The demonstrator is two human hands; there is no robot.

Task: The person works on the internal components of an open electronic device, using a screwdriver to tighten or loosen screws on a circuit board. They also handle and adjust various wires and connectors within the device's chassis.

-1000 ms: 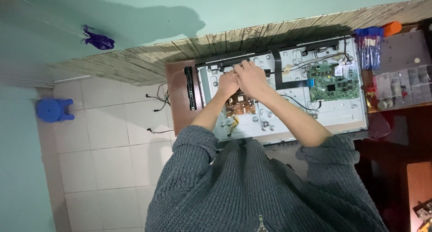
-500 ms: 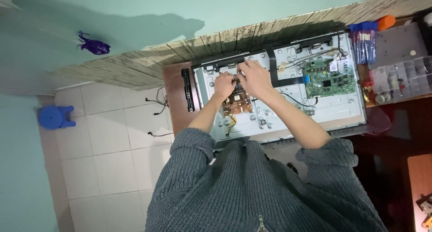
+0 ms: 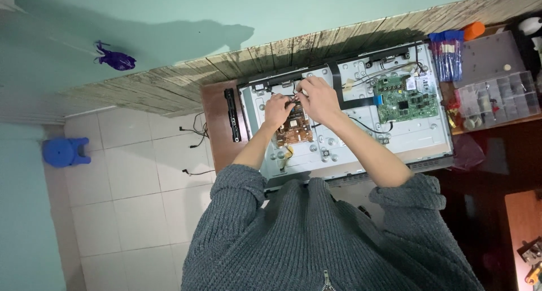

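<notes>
A flat television lies face down with its white metal back panel (image 3: 418,141) exposed. Near the middle of it sits a brown power board (image 3: 296,130), and a green main board (image 3: 406,102) lies further right. My left hand (image 3: 278,110) and my right hand (image 3: 319,99) meet at the top edge of the brown board. Both have their fingers curled and pinched on a thin black cable (image 3: 293,99) there. What lies under the fingertips is hidden. Grey knitted sleeves cover both arms.
A black bar (image 3: 230,115) lies on the brown table's left end. To the right stand a clear compartment box (image 3: 497,102) of small parts, a pack of blue-handled tools (image 3: 449,57) and an orange cap. A blue stool (image 3: 65,152) and loose wires are on the white tiled floor.
Both hands stay together at the top of the brown board, with only small finger movements. The view has shifted slightly.
</notes>
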